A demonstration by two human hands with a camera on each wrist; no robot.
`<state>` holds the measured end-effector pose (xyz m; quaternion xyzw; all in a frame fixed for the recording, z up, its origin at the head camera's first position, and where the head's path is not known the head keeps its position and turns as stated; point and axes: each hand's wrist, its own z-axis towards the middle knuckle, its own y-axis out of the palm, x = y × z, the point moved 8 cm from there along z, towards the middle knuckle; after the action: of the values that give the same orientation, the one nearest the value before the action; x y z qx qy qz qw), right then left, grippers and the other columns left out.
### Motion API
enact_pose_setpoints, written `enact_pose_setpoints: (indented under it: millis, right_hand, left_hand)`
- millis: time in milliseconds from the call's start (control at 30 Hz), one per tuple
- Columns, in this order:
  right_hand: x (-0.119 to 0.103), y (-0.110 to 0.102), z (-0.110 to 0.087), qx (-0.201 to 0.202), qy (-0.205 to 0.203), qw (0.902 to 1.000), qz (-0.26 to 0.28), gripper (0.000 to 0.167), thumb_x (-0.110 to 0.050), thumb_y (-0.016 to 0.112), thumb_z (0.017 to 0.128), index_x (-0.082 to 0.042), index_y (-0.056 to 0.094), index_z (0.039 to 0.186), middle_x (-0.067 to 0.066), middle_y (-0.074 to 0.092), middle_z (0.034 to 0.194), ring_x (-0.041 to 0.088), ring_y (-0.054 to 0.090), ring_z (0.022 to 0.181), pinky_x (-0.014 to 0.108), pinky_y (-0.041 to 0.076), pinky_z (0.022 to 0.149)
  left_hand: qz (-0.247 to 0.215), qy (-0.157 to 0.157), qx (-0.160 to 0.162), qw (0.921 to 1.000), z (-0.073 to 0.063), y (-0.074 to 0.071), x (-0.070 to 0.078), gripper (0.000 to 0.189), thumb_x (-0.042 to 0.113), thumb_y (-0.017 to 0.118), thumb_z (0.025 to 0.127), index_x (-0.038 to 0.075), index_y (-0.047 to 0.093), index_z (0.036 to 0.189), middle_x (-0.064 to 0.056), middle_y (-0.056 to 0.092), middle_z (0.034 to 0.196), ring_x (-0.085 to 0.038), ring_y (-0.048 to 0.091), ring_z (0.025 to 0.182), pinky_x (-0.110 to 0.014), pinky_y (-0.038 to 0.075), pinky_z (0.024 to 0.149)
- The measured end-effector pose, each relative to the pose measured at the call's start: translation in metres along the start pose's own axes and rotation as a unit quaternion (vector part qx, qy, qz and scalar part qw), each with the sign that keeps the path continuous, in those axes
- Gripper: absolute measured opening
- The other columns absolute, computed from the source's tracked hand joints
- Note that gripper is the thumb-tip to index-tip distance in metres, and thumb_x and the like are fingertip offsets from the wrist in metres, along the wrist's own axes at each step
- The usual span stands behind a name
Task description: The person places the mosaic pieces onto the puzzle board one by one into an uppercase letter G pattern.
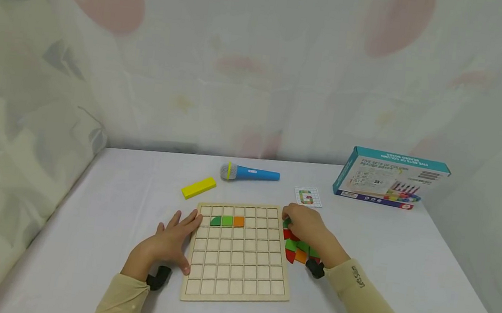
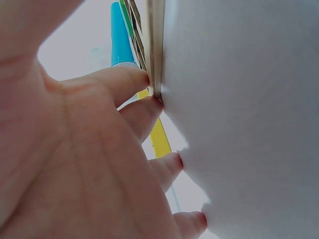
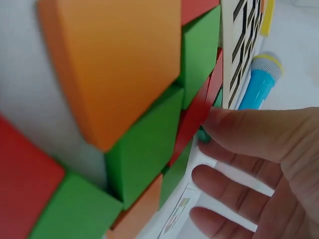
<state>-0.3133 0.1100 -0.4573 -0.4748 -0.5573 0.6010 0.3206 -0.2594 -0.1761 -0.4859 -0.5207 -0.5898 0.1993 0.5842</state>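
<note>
A wooden grid board (image 1: 237, 273) lies on the white table. In its second row from the far side sit a dark green tile (image 1: 215, 221) with a rounded corner, a light green square tile (image 1: 227, 221) and an orange square tile (image 1: 238, 221). My left hand (image 1: 165, 245) spreads along the board's left side, thumb and fingertips against the edge. At the board's right edge, my right hand (image 1: 310, 229) pinches a dark green tile (image 3: 203, 135) between thumb and index finger, mostly hidden by them. Beneath that hand lies a loose pile of red, green and orange tiles (image 1: 300, 256).
Beyond the board are a yellow block (image 1: 199, 188), a blue toy microphone (image 1: 255, 174) and a small pattern card (image 1: 308, 197). A teal and white box (image 1: 390, 180) stands at the back right. A patterned curtain (image 1: 257, 100) hangs behind the table.
</note>
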Motion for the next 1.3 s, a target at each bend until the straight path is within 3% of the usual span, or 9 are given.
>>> enact_pose_setpoints:
  millis: [167, 367, 567, 800, 1000, 1133, 1300]
  right_hand:
    - [0.007, -0.002, 0.000, 0.011, 0.014, 0.9990, -0.041, 0.019, -0.022, 0.070, 0.081, -0.013, 0.065, 0.098, 0.000, 0.064, 0.090, 0.013, 0.055, 0.070, 0.034, 0.050, 0.059]
    - [0.013, -0.003, -0.002, 0.009, 0.041, 0.9977, -0.052, 0.030, -0.032, 0.067, 0.083, -0.013, 0.064, 0.105, 0.002, 0.066, 0.093, 0.015, 0.053, 0.069, 0.035, 0.050, 0.062]
    - [0.013, -0.002, -0.002, 0.000, 0.042, 0.9986, -0.031, 0.028, -0.021, 0.072, 0.080, -0.013, 0.067, 0.107, 0.004, 0.063, 0.096, 0.016, 0.052, 0.073, 0.034, 0.050, 0.065]
    - [0.009, -0.007, -0.001, 0.027, 0.025, 0.9989, -0.029, 0.025, -0.017, 0.072, 0.079, -0.010, 0.068, 0.102, 0.005, 0.063, 0.092, 0.017, 0.053, 0.072, 0.033, 0.051, 0.060]
    - [-0.016, -0.015, 0.000, 0.057, -0.017, 0.9981, -0.012, 0.028, -0.017, 0.073, 0.077, -0.010, 0.067, 0.104, 0.003, 0.062, 0.091, 0.013, 0.054, 0.066, 0.027, 0.047, 0.052]
    - [-0.040, -0.013, 0.005, 0.046, -0.048, 0.9977, 0.010, 0.029, -0.018, 0.074, 0.078, -0.011, 0.067, 0.105, 0.001, 0.061, 0.092, 0.010, 0.054, 0.068, 0.026, 0.045, 0.054]
    - [-0.065, -0.005, 0.014, 0.034, -0.070, 0.9970, 0.002, 0.026, -0.019, 0.072, 0.079, -0.013, 0.067, 0.105, 0.000, 0.061, 0.094, 0.010, 0.054, 0.070, 0.026, 0.046, 0.057]
  left_hand:
    - [0.004, -0.001, -0.002, 1.0000, 0.000, -0.001, 0.001, 0.132, 0.033, 0.091, 0.038, 0.014, 0.020, 0.148, -0.007, 0.008, 0.155, -0.043, -0.003, 0.138, -0.074, 0.002, 0.095]
    - [0.006, 0.000, -0.004, 1.0000, 0.000, -0.002, 0.003, 0.131, 0.031, 0.091, 0.040, 0.013, 0.020, 0.148, -0.007, 0.008, 0.155, -0.043, -0.004, 0.138, -0.074, 0.002, 0.095]
    - [-0.003, 0.002, -0.003, 1.0000, -0.001, -0.004, 0.003, 0.131, 0.028, 0.092, 0.040, 0.013, 0.020, 0.148, -0.008, 0.008, 0.155, -0.043, -0.004, 0.137, -0.074, 0.000, 0.095]
    - [-0.007, 0.003, -0.005, 1.0000, -0.001, -0.002, 0.002, 0.131, 0.030, 0.091, 0.040, 0.013, 0.020, 0.148, -0.008, 0.008, 0.155, -0.043, -0.005, 0.137, -0.074, 0.000, 0.095]
    - [-0.002, -0.001, -0.004, 1.0000, -0.001, -0.002, 0.001, 0.131, 0.032, 0.091, 0.039, 0.013, 0.020, 0.148, -0.007, 0.008, 0.155, -0.043, -0.004, 0.137, -0.074, 0.001, 0.095]
    - [-0.004, -0.004, -0.002, 1.0000, -0.002, -0.003, 0.002, 0.131, 0.032, 0.091, 0.039, 0.013, 0.021, 0.148, -0.007, 0.008, 0.155, -0.043, -0.003, 0.137, -0.073, 0.001, 0.096]
    - [-0.004, -0.007, -0.002, 1.0000, -0.003, -0.002, 0.004, 0.130, 0.031, 0.091, 0.040, 0.014, 0.021, 0.148, -0.007, 0.009, 0.155, -0.043, -0.002, 0.137, -0.073, 0.001, 0.096]
